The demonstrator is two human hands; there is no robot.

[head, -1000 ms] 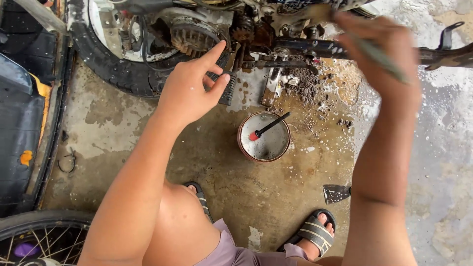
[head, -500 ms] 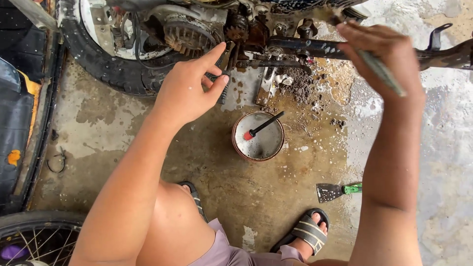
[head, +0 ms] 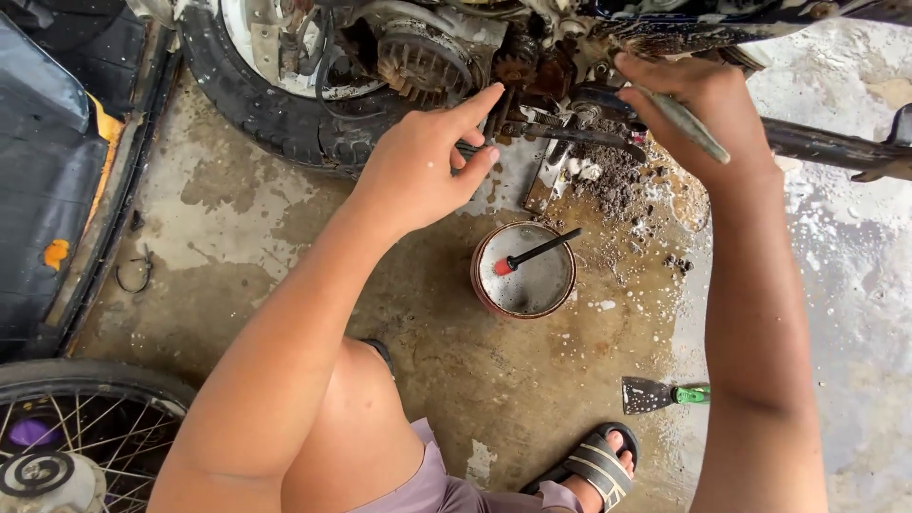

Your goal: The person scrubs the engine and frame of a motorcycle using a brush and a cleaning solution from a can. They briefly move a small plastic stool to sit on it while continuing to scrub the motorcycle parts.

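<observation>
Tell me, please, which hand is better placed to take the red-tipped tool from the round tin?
Probably the left hand: it is empty, fingers open, just up-left of the round tin holding the red-tipped tool. The right hand is closed around a grey-handled tool.

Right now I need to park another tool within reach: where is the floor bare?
Bare concrete lies between the tyre, the round tin and the left forearm. More lies between the tin, the scraper and the sandalled foot. It is crowded under the engine, where the left hand, the right hand and the dirt pile meet.
</observation>
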